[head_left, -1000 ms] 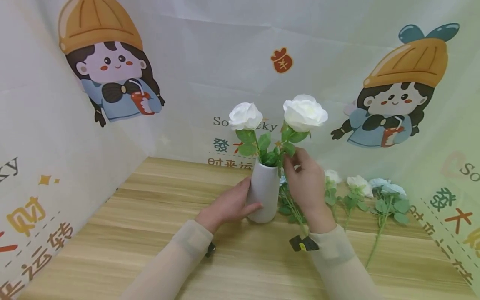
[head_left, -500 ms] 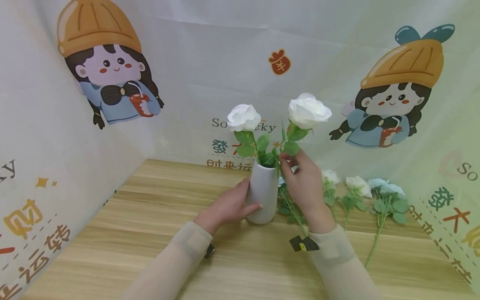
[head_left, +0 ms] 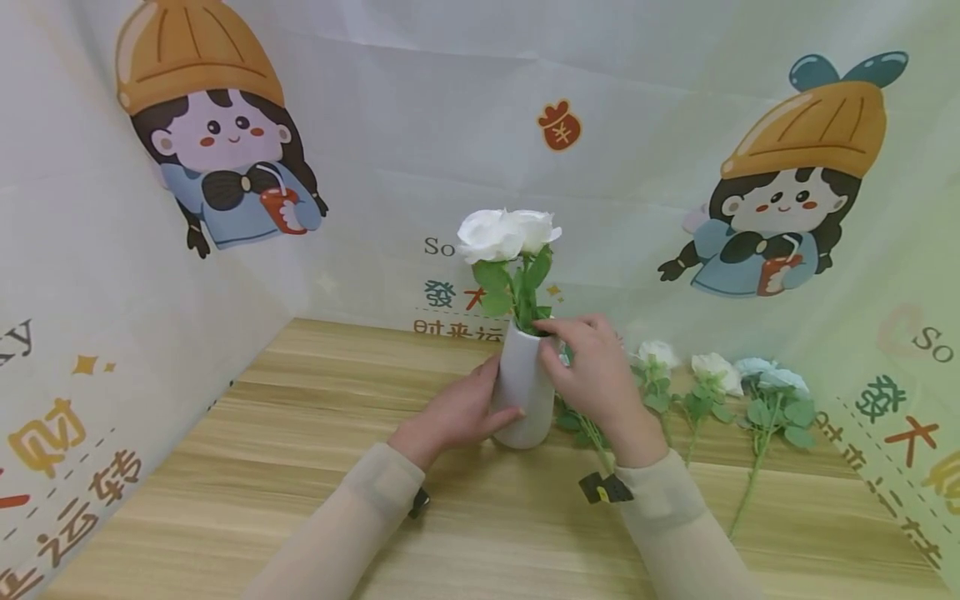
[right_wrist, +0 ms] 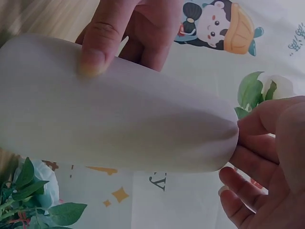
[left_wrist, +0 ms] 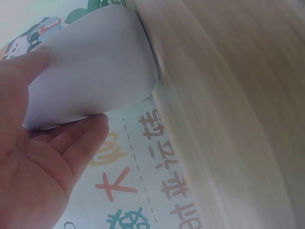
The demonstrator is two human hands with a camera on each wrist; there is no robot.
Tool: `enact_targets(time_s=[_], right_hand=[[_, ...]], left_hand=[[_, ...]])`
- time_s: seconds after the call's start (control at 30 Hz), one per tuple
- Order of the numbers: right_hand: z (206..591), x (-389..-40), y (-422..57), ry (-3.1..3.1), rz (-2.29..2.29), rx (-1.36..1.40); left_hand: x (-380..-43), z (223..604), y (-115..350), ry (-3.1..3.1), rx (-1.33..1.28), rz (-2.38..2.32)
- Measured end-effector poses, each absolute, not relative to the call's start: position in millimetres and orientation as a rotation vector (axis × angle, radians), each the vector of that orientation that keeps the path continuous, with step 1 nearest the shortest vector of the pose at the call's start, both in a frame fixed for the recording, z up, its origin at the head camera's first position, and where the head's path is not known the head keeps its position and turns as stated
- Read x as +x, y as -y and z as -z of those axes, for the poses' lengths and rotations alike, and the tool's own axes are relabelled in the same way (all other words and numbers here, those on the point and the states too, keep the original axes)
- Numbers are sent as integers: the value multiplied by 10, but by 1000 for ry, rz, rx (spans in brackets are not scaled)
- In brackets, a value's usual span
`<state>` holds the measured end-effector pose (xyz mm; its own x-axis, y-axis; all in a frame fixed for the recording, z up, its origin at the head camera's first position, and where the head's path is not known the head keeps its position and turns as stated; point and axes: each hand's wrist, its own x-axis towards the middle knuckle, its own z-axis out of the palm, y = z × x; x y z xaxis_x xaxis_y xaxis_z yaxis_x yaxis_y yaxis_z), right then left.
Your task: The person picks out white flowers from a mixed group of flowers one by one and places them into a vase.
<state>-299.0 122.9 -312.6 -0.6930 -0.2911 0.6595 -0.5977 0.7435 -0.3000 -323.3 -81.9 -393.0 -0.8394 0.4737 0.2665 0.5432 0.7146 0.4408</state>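
A white vase stands upright on the table, with two white roses side by side in its mouth. My left hand grips the lower body from the left; in the left wrist view, the thumb and fingers lie on opposite sides of the vase. My right hand is at the mouth, forefinger reaching over the rim by the stems and thumb against the outer wall. In the right wrist view its fingers curl about the vase's narrow end. The lower stems are hidden inside the vase.
To the right on the wooden table lie several loose flowers, among them a white rose and a pale blue flower. More green stems lie beside the vase under the right wrist. A printed cloth hangs behind.
The right-hand rose, earlier leaning right with its stem pinched by the right hand, has swung left and lower beside the other rose. The right hand has shifted left onto the rim.
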Motion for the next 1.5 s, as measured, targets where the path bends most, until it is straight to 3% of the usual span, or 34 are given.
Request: enact_targets(time_s=[0.7,1.5], right_hand=[[3140,-3007,-1365,2253,-727,710],[3320,-3064,-2143,2370,-525,634]], left_hand=[[-3218,3912,833,2785,-826,784],[-3196,3892,838,2806,-796,796]])
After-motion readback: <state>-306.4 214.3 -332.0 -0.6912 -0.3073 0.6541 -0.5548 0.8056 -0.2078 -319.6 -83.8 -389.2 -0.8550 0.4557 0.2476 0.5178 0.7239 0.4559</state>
